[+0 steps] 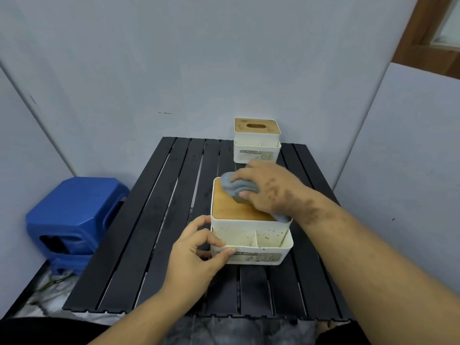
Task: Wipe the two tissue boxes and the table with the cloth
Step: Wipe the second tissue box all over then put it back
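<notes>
**Wiping the near tissue box lid, first box in hand**

Wiping was under way on the near tissue box (251, 235), which stood on the black slatted table (154, 220) close to the front edge. The grey cloth (236, 188) was bunched under the right hand (268, 188), fingers curled over it and thumb pinching its near side, and was pressed onto the wooden lid (231, 207) at the far right part. A tail of cloth hung past the lid's right rim.

The box was steadied by the left hand (199, 250), thumb and fingers pinching its front left corner at the low front tray.

The far tissue box (257, 140) stood well apart at the back of the table, against the wall, untouched by either hand. Its lid slot was visible.

Judged step: lid of the first box being cleaned. Brown specks were noted inside the front compartments and on the white front wall, so the sides and tray were judged not yet done. The next move would call for the cloth to be worked down into the divided tray and over the walls, with the left-hand hold kept firm so the light box did not slide on the slats. The second box and the table top remained.

Writing: a label on each box front, read in part as "TISSUE HOLDER"; on the near box it was partly covered by the left thumb. Smaller print was too blurred to read.

A blue stool (74, 220) stood beside the table on the left.
</notes>
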Demonstrator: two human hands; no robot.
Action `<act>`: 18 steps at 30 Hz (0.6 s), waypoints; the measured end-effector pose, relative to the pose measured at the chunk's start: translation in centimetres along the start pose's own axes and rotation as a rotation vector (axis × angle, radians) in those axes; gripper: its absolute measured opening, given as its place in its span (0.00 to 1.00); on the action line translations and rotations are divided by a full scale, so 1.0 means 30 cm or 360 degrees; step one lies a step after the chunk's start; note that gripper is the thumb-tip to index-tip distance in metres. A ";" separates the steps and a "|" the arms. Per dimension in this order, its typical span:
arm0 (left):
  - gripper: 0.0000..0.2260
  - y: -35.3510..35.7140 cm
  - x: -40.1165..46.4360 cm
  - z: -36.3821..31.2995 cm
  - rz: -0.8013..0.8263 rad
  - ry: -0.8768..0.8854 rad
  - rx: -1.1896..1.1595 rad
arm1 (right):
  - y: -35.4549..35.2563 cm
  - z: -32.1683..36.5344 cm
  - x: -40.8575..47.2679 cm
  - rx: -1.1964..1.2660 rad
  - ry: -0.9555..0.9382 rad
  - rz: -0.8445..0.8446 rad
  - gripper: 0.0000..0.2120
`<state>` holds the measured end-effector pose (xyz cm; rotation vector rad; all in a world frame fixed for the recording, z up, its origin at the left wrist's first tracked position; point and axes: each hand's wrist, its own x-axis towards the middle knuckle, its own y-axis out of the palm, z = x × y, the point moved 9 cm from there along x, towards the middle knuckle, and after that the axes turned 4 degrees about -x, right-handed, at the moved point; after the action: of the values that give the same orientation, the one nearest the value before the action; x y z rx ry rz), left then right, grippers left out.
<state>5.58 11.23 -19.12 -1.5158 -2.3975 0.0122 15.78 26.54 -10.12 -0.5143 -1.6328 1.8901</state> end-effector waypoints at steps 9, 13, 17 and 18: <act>0.11 0.002 -0.001 0.012 -0.0006 0.0032 -0.0024 | -0.029 -0.146 0.044 0.0071 0.0130 0.0135 0.15; 0.13 0.005 0.002 0.007 0.0021 0.0046 -0.0012 | -0.019 -0.096 0.060 0.0128 0.0119 0.0083 0.15; 0.14 0.003 -0.002 0.007 -0.0009 0.0080 0.0025 | 0.041 0.162 0.081 0.0025 -0.0299 0.0061 0.15; 0.15 0.003 -0.003 0.006 -0.0025 0.0090 0.0043 | 0.049 0.176 0.086 0.0026 -0.0336 0.0098 0.16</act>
<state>5.65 11.20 -19.32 -1.4655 -2.3553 -0.0019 10.25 24.11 -10.42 -0.3721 -1.7501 2.0601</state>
